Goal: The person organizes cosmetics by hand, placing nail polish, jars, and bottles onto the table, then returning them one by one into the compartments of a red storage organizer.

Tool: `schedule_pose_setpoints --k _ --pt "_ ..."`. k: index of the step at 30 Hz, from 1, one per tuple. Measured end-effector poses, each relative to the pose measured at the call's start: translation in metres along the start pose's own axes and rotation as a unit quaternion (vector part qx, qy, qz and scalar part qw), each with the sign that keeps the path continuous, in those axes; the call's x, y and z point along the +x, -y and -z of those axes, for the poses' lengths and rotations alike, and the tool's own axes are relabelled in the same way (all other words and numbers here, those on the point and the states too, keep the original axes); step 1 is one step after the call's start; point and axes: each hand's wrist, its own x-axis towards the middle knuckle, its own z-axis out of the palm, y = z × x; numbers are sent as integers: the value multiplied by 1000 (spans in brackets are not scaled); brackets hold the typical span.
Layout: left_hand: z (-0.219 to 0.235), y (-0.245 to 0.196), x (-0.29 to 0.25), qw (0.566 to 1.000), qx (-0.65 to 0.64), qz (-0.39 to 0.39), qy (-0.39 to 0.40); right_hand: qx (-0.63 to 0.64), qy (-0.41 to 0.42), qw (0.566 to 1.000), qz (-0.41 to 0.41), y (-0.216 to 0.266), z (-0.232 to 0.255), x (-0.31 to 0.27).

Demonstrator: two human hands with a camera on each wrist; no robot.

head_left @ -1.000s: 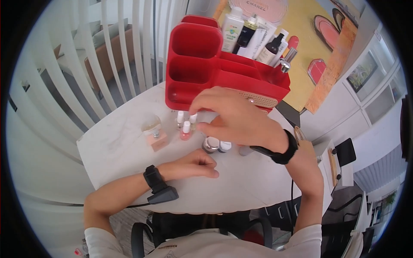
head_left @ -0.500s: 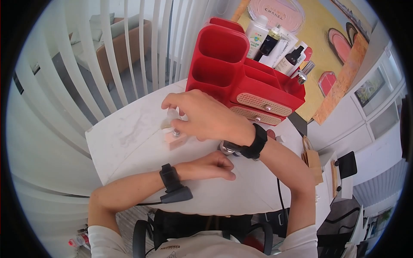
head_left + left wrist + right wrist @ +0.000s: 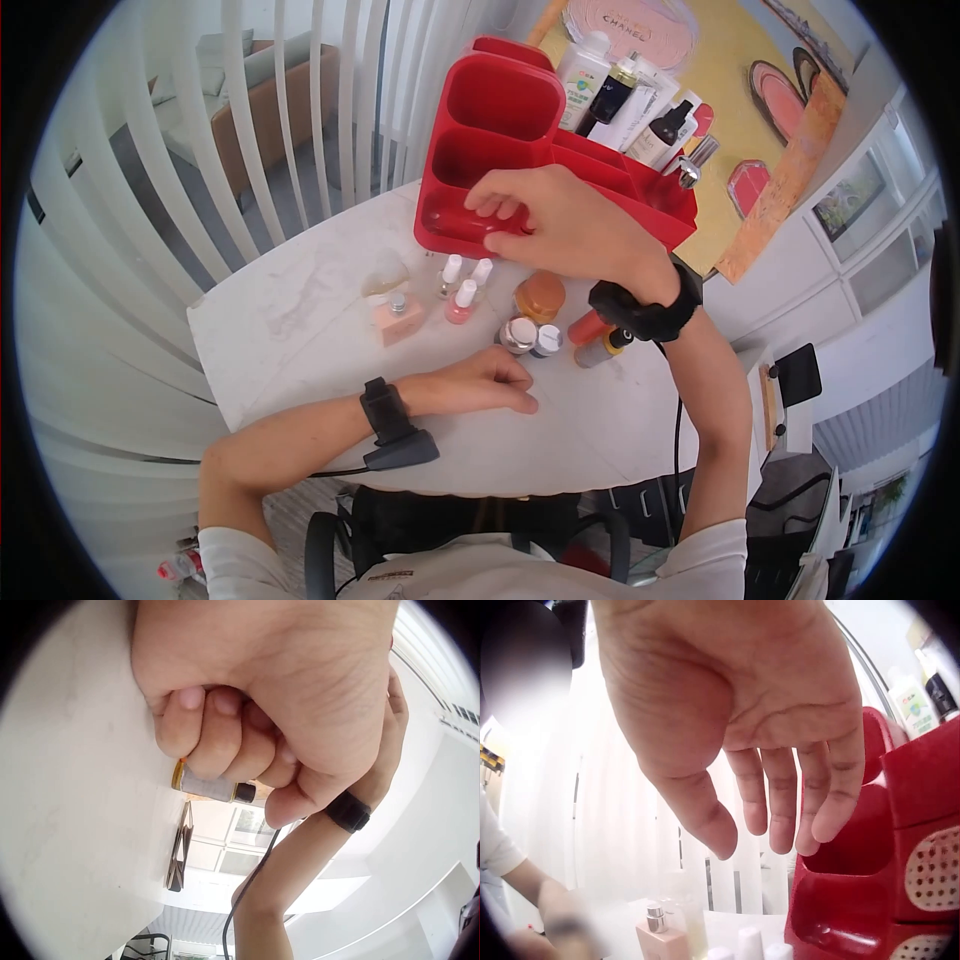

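Note:
In the head view my right hand (image 3: 575, 225) hovers in front of the lower left compartment of a red cosmetics organizer (image 3: 548, 143). Its fingers are relaxed and slightly bent, and the right wrist view shows the palm holding nothing. Below it stand several white-capped nail polish bottles, one of them pink (image 3: 459, 308). A pink perfume bottle (image 3: 398, 322) and a clear bottle (image 3: 384, 280) are left of these. My left hand (image 3: 475, 383) rests on the white table (image 3: 270, 310), its fingers curled into the palm around nothing. Near it are a silver-lidded jar (image 3: 518, 336) and a small white-lidded jar (image 3: 547, 341).
An amber jar (image 3: 540, 297), a red container (image 3: 587, 328) and a black-capped bottle (image 3: 600, 350) stand right of the nail polishes. Taller bottles, including a white one (image 3: 580, 80), fill the organizer's back. White slats (image 3: 290, 110) border the table's left side.
My right hand swung left over the perfume bottles, then came back right and up to the organizer. The left hand has stayed on the table. The head view shifted slightly.

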Motion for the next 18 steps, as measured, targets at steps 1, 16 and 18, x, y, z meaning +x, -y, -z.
schedule_pose_setpoints --k 1,16,18 --pt "0 0 0 1000 0 -1 1 -1 0 1000 -1 -3 4 -5" --pt "2 -2 -1 999 -17 23 26 -138 139 972 -133 -34 -26 -47" --pt "2 1 -1 999 -28 23 23 -139 141 972 -131 -36 -26 -47"
